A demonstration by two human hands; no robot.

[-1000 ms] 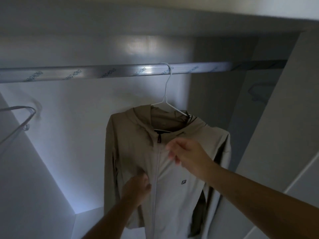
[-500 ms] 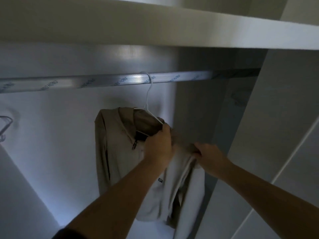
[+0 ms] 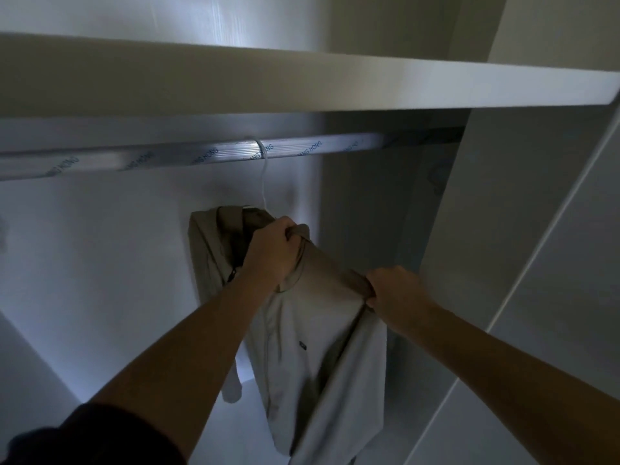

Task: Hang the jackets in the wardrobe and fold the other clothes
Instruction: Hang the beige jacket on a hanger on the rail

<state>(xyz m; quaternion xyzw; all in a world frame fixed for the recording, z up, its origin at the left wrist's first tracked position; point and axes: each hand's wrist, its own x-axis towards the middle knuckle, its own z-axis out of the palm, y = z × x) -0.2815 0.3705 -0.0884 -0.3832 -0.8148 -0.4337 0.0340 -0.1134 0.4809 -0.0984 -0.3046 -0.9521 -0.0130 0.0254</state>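
- While the beige jacket [image 3: 312,333] hangs inside the wardrobe [image 3: 100,263] from a white wire hanger [image 3: 265,182] hooked over the rail [image 3: 161,159], both hands work at its upper edge.
- Left hand [image 3: 271,253]: fingers curled round the fabric at the collar, just below the hanger's neck.
- Right hand [image 3: 399,293]: pinches the near shoulder and draws it taut toward the side panel [image 3: 503,229].
- Risk 1: the sideways pull probably tilts the hanger, so the far shoulder could slide off the thin wire and the jacket drop.
- Risk 2: a lift at the collar could unseat the hook, which only rests over the rail.
- Risk 3: whether the near shoulder sits over the wire cannot be told; released unseated, the jacket would likely hang crooked.
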